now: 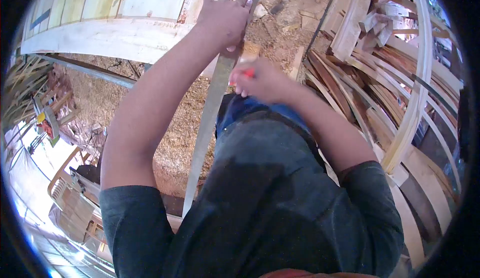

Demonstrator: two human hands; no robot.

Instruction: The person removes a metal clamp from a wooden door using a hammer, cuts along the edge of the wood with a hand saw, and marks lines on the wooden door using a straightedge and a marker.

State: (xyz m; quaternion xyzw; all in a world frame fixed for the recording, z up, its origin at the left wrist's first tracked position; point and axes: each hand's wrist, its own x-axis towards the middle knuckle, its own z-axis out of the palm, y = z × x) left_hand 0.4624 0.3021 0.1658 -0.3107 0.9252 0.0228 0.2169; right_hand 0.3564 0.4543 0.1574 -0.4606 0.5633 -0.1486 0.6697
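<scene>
My left hand (222, 20) lies over the edge of a pale wooden panel, fingers spread and pressing down, with a ring on one finger. Under and beside its fingers runs a long, flat grey straightedge (212, 108), which slants down toward my body. My right hand (262, 80) is just right of the straightedge, close to my waist. Its fingers are curled around a small red object (249, 72), smeared by motion, so its kind is unclear. A small block of light wood (250, 51) shows just beyond this hand.
The panel, with pale planks (145, 0) and a whitish border (110, 38), spans the upper left. Sawdust (180, 143) and offcuts cover the ground. Long curved wood strips (395, 98) are heaped at right, with one upright strip (422, 73) near me. A chair (65, 183) stands at left.
</scene>
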